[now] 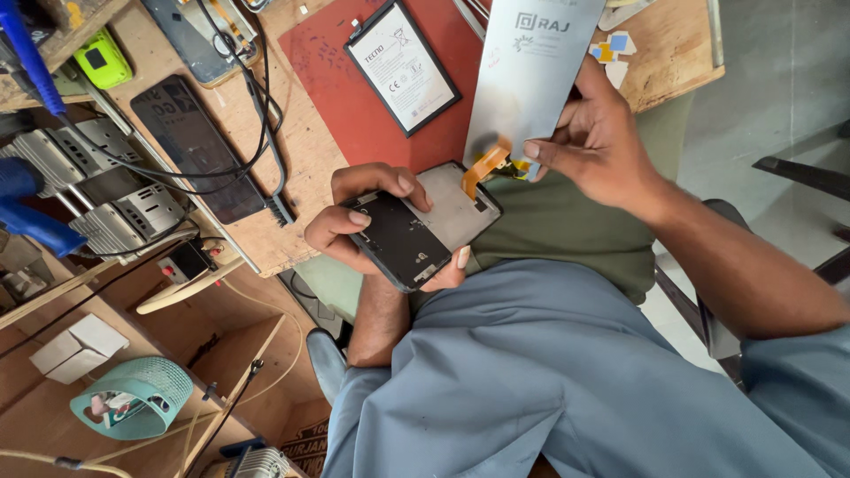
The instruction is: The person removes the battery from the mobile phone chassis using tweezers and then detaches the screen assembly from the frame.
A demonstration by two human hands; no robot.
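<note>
We hold one opened phone frame [423, 228] and one grey display panel [529, 75] over our lap.

Our left hand [372, 221] wraps the frame, fingers closed along both long edges; its lower end is hidden behind our fingertips. Our right hand [595, 142] pinches the panel's lower edge, whose top is cut off. One orange ribbon cable [484, 165] links them. One black-framed battery [401, 65] lies on the far red mat [341, 88].
</note>
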